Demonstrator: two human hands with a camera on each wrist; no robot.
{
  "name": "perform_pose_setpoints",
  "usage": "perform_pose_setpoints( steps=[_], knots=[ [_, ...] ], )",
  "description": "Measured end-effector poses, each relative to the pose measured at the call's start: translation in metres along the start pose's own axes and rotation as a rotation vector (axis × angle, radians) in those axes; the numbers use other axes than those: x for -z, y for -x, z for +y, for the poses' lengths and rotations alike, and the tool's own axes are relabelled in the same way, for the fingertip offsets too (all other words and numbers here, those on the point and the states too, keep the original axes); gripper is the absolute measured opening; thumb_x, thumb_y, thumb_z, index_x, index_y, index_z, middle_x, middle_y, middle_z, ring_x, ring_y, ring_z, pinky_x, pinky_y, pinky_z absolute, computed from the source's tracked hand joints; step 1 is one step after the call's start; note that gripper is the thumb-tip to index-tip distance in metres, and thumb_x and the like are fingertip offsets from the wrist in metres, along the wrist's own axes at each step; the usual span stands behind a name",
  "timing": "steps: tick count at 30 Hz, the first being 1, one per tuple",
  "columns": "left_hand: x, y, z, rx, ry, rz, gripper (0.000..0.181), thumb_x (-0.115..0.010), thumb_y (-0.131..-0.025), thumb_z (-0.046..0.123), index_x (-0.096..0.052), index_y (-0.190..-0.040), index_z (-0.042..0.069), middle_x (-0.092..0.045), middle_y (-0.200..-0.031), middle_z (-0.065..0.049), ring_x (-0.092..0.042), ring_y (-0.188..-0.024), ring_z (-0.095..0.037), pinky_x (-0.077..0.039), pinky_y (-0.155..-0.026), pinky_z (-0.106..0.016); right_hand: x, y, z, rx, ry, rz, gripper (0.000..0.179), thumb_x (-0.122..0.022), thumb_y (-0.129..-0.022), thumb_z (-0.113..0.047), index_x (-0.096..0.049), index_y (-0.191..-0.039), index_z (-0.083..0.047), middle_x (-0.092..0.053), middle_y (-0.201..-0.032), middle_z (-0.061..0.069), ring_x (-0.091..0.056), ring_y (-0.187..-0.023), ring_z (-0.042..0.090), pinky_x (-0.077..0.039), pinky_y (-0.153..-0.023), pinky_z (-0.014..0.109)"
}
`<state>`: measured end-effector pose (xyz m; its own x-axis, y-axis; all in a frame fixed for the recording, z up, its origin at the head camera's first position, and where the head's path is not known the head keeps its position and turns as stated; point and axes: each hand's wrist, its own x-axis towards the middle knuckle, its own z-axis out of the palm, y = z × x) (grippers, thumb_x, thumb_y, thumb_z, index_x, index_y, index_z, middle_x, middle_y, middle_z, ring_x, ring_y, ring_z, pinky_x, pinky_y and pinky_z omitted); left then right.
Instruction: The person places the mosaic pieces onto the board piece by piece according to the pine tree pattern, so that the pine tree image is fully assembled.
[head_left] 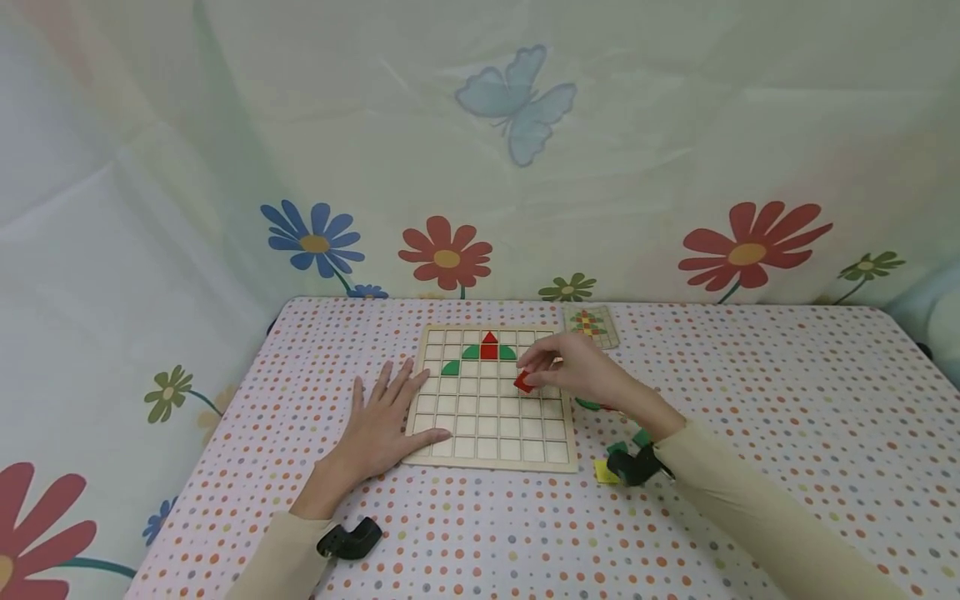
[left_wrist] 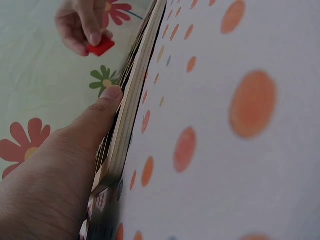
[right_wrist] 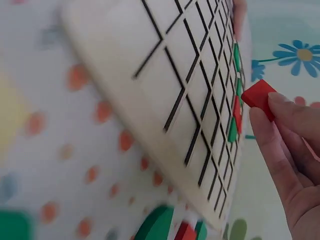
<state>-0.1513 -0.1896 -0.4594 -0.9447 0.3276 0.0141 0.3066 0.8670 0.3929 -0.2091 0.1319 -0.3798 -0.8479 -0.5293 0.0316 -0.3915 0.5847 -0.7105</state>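
Note:
A wooden grid board [head_left: 480,427] lies on the table. Toward its far side sit a red triangle [head_left: 489,337], a red square [head_left: 488,352] below it, and green curved-edge tiles [head_left: 451,367]. Over the right part of the board my right hand [head_left: 577,367] pinches a red square tile [right_wrist: 260,97] between thumb and fingers, held tilted above the grid. My left hand [head_left: 382,429] lies with fingers spread at the board's left edge; its thumb [left_wrist: 107,102] touches the near left part of the frame.
A small pattern card [head_left: 600,329] lies beyond the board's right corner. Loose pieces lie right of the board, partly hidden by my right arm: a yellow tile [head_left: 605,472], green tiles [head_left: 641,437] and a green curved piece [right_wrist: 155,225]. Behind the dotted tabletop [head_left: 465,533] hangs a flowered cloth [head_left: 630,150].

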Motion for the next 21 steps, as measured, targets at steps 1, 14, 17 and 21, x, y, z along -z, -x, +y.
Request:
perform_pose_setpoints(
  steps=[1,14,17,21],
  knots=[
    [0.0,0.0,0.0,0.003,-0.002,-0.003,0.102,-0.063,-0.09,0.074,-0.024,-0.169,0.021,-0.008,-0.176,-0.006,0.003,-0.162,-0.035,0.009,-0.12,-0.072,-0.003,-0.009,-0.001,0.005,0.0,-0.009,0.011,-0.08,-0.09,0.0,-0.08,-0.101,-0.002,-0.077,-0.093,0.002,-0.069,-0.085,0.016,-0.058,-0.076,0.029],
    [-0.003,-0.001,-0.001,0.016,-0.006,-0.034,0.104,-0.06,-0.09,0.076,-0.022,-0.169,0.021,-0.004,-0.176,-0.005,0.006,-0.161,-0.034,0.011,-0.12,-0.073,-0.041,-0.066,-0.008,0.064,-0.036,0.002,0.013,-0.074,-0.095,0.002,-0.081,-0.106,0.002,-0.078,-0.106,0.013,-0.072,-0.094,0.024,-0.059,-0.082,0.033],
    [-0.003,-0.001,-0.001,0.019,-0.01,-0.029,0.103,-0.061,-0.09,0.075,-0.023,-0.169,0.021,-0.005,-0.176,-0.005,0.005,-0.161,-0.034,0.01,-0.119,-0.073,-0.046,-0.069,-0.007,0.053,-0.053,0.012,0.014,-0.074,-0.095,0.001,-0.081,-0.107,0.002,-0.078,-0.107,0.013,-0.073,-0.096,0.024,-0.06,-0.084,0.033],
    [-0.001,-0.002,-0.001,0.017,-0.007,-0.024,0.103,-0.061,-0.09,0.075,-0.022,-0.169,0.021,-0.005,-0.176,-0.005,0.005,-0.161,-0.034,0.01,-0.119,-0.073,-0.05,-0.073,-0.008,0.039,-0.047,0.009,0.016,-0.073,-0.095,0.003,-0.08,-0.11,0.002,-0.077,-0.109,0.014,-0.072,-0.099,0.024,-0.06,-0.085,0.032]
  ],
)
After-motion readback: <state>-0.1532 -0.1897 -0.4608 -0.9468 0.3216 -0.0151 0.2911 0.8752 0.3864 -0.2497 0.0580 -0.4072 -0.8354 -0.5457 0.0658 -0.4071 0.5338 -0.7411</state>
